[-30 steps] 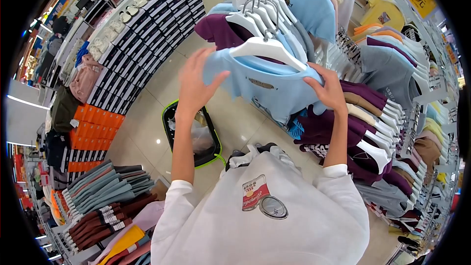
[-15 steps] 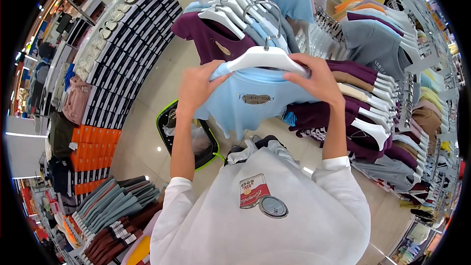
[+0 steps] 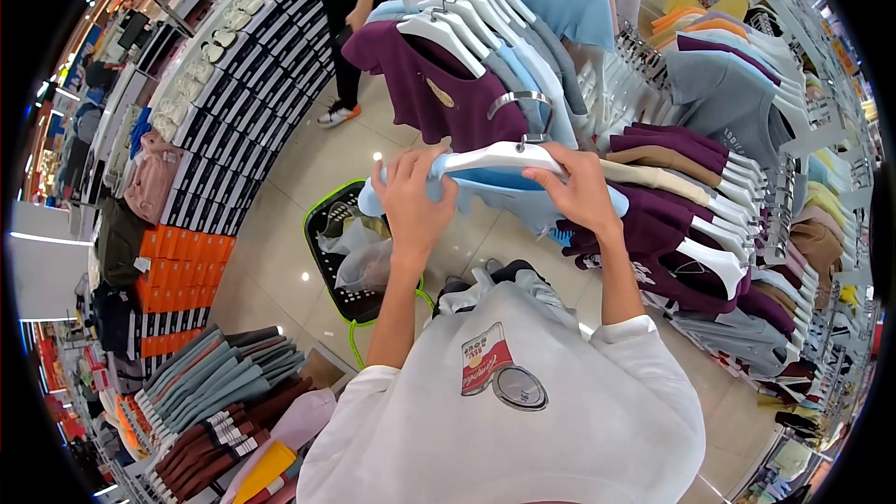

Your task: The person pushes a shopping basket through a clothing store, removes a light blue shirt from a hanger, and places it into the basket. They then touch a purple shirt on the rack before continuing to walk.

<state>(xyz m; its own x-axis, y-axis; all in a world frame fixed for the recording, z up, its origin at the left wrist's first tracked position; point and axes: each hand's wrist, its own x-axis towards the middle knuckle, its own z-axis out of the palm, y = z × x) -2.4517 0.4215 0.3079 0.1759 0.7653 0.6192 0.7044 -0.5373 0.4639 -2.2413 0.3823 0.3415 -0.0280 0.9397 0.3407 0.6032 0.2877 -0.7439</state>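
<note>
Between my hands is a light blue T-shirt (image 3: 509,198) on a white hanger (image 3: 493,160) with a metal hook. My left hand (image 3: 417,194) is closed on the shirt's shoulder at the hanger's left end. At the other end, my right hand (image 3: 577,189) grips the hanger and the shirt's shoulder, thumb on top. The shirt tilts away from me, and its front print is out of sight. Just beyond it, a maroon T-shirt (image 3: 420,84) hangs first on a rail of hangers.
A black basket (image 3: 327,224) with a green rim stands on the floor at left, with plastic-wrapped contents. Clothes racks with maroon shirts (image 3: 644,215) line the right. Stacked shoe boxes (image 3: 252,84) fill the left. Another person's leg (image 3: 345,65) is at the far aisle.
The hanger and T-shirt have moved lower and tipped, so the print no longer shows. My left hand has shifted right and down. Another person has come into view at the top.
</note>
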